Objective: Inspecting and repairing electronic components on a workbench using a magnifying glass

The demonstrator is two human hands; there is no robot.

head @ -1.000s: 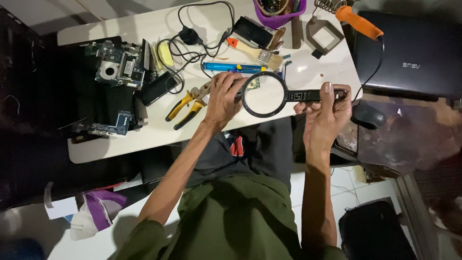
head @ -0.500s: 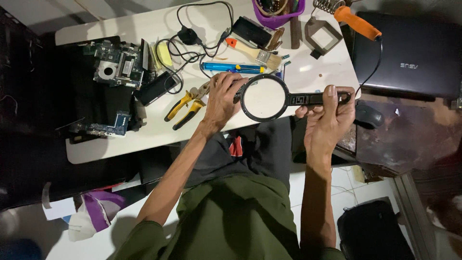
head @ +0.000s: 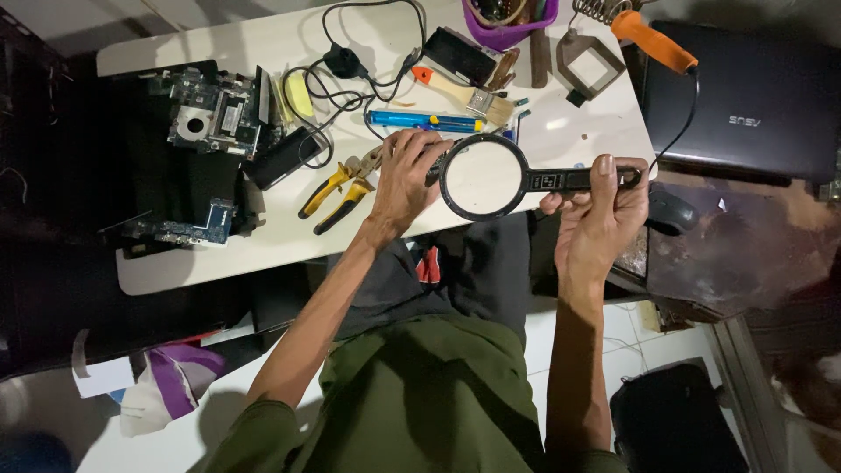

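the right hand is wrapped around the black handle of a magnifying glass, thumb lying along the top. the left hand pinches the round lens rim from the other side. the glass is held level over the near edge of the white table, just beside yellow-handled pliers.

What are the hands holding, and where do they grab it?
A black magnifying glass. The right hand grips its handle near the end, and the left hand holds the round rim on the far side from the handle.
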